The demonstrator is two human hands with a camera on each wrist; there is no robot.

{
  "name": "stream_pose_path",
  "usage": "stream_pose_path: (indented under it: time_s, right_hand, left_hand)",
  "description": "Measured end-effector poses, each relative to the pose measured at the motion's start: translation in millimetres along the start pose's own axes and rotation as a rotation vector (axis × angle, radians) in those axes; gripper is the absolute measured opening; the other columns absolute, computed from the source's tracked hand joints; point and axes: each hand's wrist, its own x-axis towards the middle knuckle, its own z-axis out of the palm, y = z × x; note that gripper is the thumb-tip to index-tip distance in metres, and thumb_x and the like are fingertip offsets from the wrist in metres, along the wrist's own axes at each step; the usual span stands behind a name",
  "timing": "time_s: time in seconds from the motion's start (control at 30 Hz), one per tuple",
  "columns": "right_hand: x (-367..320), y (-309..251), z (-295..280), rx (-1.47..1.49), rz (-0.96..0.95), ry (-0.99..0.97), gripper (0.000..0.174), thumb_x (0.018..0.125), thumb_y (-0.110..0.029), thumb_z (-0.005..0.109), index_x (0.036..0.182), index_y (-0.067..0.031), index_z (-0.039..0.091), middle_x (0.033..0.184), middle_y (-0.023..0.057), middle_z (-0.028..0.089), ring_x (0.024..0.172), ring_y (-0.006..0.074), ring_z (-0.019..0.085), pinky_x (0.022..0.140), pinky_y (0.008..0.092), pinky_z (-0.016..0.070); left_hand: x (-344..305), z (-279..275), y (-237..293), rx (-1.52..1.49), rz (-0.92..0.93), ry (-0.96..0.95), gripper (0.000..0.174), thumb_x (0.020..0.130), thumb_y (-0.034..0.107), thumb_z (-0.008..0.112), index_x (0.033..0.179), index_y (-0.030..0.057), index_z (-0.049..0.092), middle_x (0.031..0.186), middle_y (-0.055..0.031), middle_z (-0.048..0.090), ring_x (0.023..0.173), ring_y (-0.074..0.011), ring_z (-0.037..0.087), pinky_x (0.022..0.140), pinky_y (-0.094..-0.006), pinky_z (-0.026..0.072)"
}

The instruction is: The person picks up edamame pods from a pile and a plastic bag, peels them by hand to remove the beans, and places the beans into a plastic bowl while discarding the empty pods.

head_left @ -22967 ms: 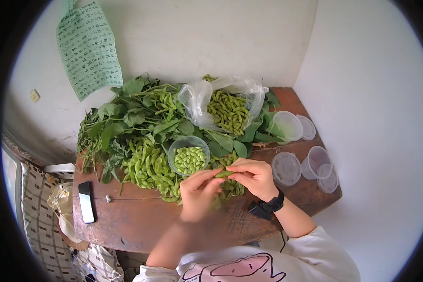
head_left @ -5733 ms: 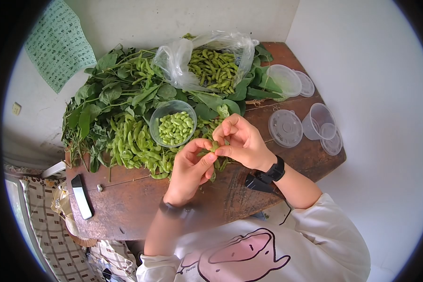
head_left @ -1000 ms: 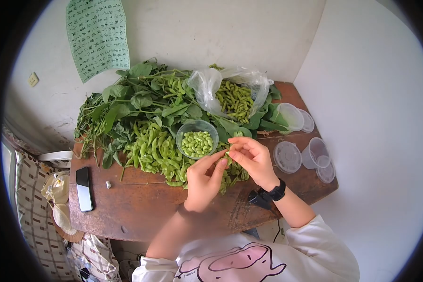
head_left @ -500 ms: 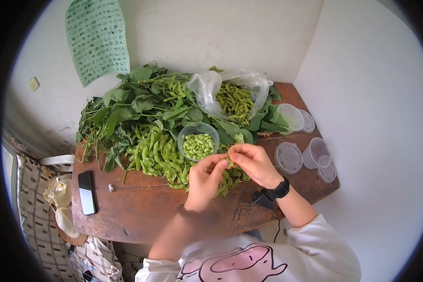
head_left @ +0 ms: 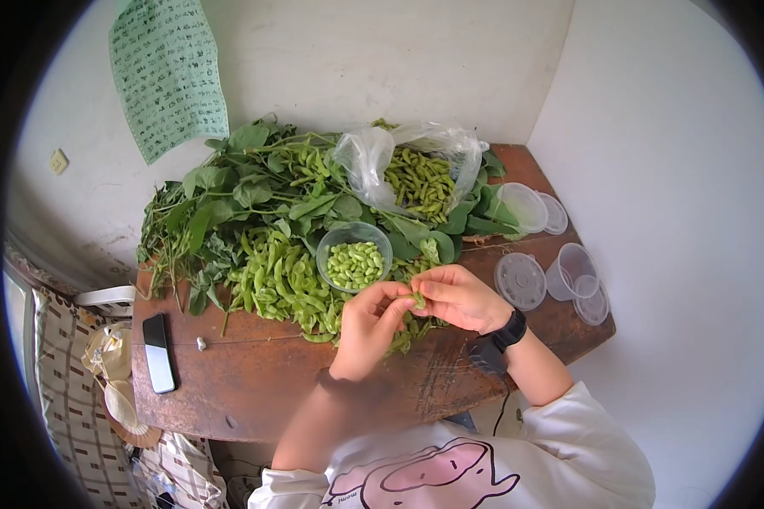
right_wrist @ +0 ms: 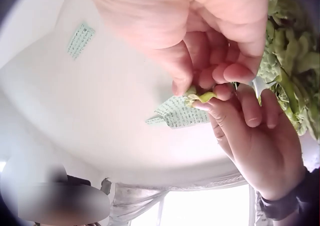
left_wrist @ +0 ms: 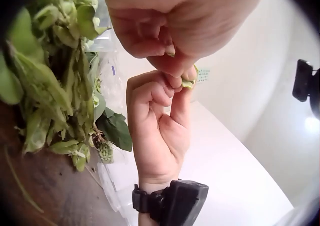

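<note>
Both hands meet over the near edge of the pod heap, in front of a clear plastic bowl of shelled green beans. My left hand pinches a small green soybean pod between thumb and index finger. From the other side, the thumb and fingertips of my right hand pinch the same pod. In the right wrist view the pod looks crumpled and split; in the left wrist view, fingers hide much of the pod. Whole pods are heaped left of the bowl.
Leafy bean stalks cover the back of the wooden table. A plastic bag of pods lies among them. To the right are a round lid and a clear cup; a phone lies at the left.
The right hand's fingers, spread a second ago, are now drawn closer together at the pod. Both hands stay in nearly the same place. The longer, whole-looking pod held 23 seconds ago is no longer there.
</note>
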Motion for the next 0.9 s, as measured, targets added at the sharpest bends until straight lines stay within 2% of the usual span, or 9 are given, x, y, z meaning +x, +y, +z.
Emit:
stream_pose_path:
  time_s: [0.27, 0.37, 0.43, 0.47, 0.63, 0.67, 0.73, 0.8, 0.9]
  right_hand:
    - [-5, -14, -5, -0.133, 0.088, 0.057, 0.017, 0.093, -0.013, 0.065, 0.1, 0.003, 0.066, 0.093, 0.0072, 0.066, 0.082, 0.016, 0.061, 0.075, 0.029, 0.0503]
    - [-8, -24, 4, -0.212, 0.09, 0.088, 0.018, 0.092, -0.013, 0.067, 0.099, 0.0034, 0.067, 0.091, 0.006, 0.067, 0.078, 0.0136, 0.062, 0.072, 0.0273, 0.0506]
    - [-9, -29, 6, -0.463, 0.081, 0.077, 0.02, 0.094, -0.017, 0.064, 0.101, 0.0017, 0.066, 0.088, 0.0023, 0.066, 0.077, 0.0093, 0.059, 0.073, 0.0228, 0.0479]
    - [-9, -31, 8, -0.462, 0.081, 0.078, 0.02, 0.094, -0.017, 0.064, 0.101, 0.0017, 0.066, 0.088, 0.0023, 0.066, 0.077, 0.0093, 0.059, 0.073, 0.0228, 0.0479]
    - [-10, -31, 22, -0.666, -0.059, 0.149, 0.017, 0.092, -0.009, 0.063, 0.103, 0.0031, 0.067, 0.09, 0.0024, 0.066, 0.08, 0.0083, 0.06, 0.074, 0.0224, 0.0475]
    - [-9, -28, 23, -0.666, -0.057, 0.149, 0.017, 0.092, -0.009, 0.063, 0.103, 0.0031, 0.067, 0.09, 0.0024, 0.066, 0.08, 0.0083, 0.06, 0.074, 0.0224, 0.0475]
    - [-8, -20, 24, -0.79, -0.308, 0.122, 0.017, 0.09, -0.004, 0.065, 0.104, 0.0044, 0.066, 0.094, 0.0047, 0.065, 0.083, 0.0093, 0.06, 0.075, 0.0229, 0.0479]
    - [-6, -15, 25, -0.778, -0.377, 0.107, 0.017, 0.089, -0.003, 0.065, 0.104, 0.0047, 0.066, 0.095, 0.0054, 0.064, 0.084, 0.0098, 0.06, 0.075, 0.0233, 0.0483]
    - [-3, -14, 27, -0.771, -0.464, 0.1, 0.015, 0.088, -0.001, 0.065, 0.102, 0.0041, 0.066, 0.095, 0.0057, 0.063, 0.084, 0.0108, 0.06, 0.073, 0.024, 0.0491]
  left_hand:
    - [-1, 5, -1, 0.089, -0.035, -0.026, 0.01, 0.093, 0.006, 0.063, 0.099, -0.0007, 0.06, 0.081, -0.0027, 0.066, 0.06, -0.0059, 0.055, 0.053, -0.0195, 0.0443]
    - [0, 6, -3, 0.127, -0.043, -0.022, 0.01, 0.093, 0.006, 0.062, 0.099, -0.0009, 0.06, 0.08, -0.0029, 0.066, 0.059, -0.0057, 0.055, 0.053, -0.0198, 0.0439]
    - [0, 6, -5, 0.154, -0.041, -0.018, 0.01, 0.093, 0.006, 0.062, 0.099, -0.0009, 0.059, 0.08, -0.0029, 0.066, 0.059, -0.0056, 0.055, 0.052, -0.0199, 0.0436]
    - [-1, 7, -6, 0.187, -0.026, 0.002, 0.01, 0.093, 0.006, 0.062, 0.099, -0.001, 0.059, 0.08, -0.0028, 0.066, 0.059, -0.0055, 0.055, 0.052, -0.0198, 0.0435]
    - [0, 7, -6, 0.174, -0.028, 0.041, 0.011, 0.095, 0.009, 0.061, 0.1, 0.0001, 0.057, 0.079, -0.0028, 0.065, 0.057, -0.0053, 0.054, 0.051, -0.0189, 0.0416]
    - [0, 6, -6, 0.032, -0.062, 0.018, 0.012, 0.096, 0.011, 0.06, 0.1, 0.001, 0.056, 0.08, -0.0027, 0.064, 0.057, -0.0053, 0.053, 0.05, -0.0187, 0.0404]
    - [0, 4, -3, -0.111, -0.094, -0.006, 0.013, 0.097, 0.014, 0.059, 0.1, 0.0019, 0.055, 0.08, -0.0025, 0.063, 0.056, -0.0053, 0.052, 0.049, -0.0184, 0.0393]
    - [0, 3, 2, -0.229, -0.108, -0.044, 0.013, 0.099, 0.016, 0.057, 0.101, 0.0034, 0.054, 0.081, -0.0024, 0.062, 0.055, -0.0052, 0.051, 0.048, -0.0181, 0.0377]
    - [-1, 2, -1, -0.212, -0.076, -0.014, 0.013, 0.098, 0.014, 0.058, 0.101, 0.0027, 0.053, 0.082, -0.0018, 0.062, 0.055, -0.0052, 0.051, 0.049, -0.018, 0.0382]
